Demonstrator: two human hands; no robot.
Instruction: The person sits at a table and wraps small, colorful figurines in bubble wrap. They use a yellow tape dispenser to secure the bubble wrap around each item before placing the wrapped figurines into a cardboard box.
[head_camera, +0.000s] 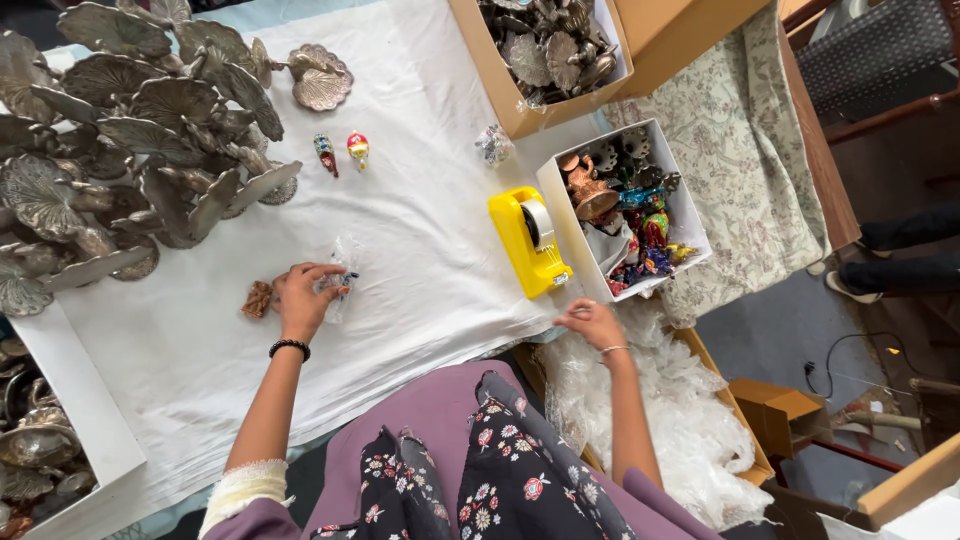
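- Left hand (303, 298) is resting on the white cloth (420, 200), fingers curled and pinching a small clear plastic packet (338, 283) with a bit of blue showing inside.
- Packet is lying on the cloth right under the fingertips, near the table's front edge, well apart from the tape dispenser.
- A small brown carved piece (258, 298) is sitting just beside the left hand, on its outer side, not touching as far as I can tell.
- Right hand (592, 322) is hovering at the cloth's edge above a box of crumpled clear plastic bags (680, 420); fingertips are drawn together as if pinching, but I cannot tell what, if anything, is between them.
- Yellow tape dispenser (530, 240) is lying between the two hands, just beside a white box (560, 215) of small coloured figurines.
- Two small painted figurines (342, 150) are lying further back on the cloth, side by side.
- A pile of silver leaf-shaped metal dishes (130, 140) is taking up the far left of the table.
- A cardboard box (500, 90) with more of these metal dishes is sitting at the top.
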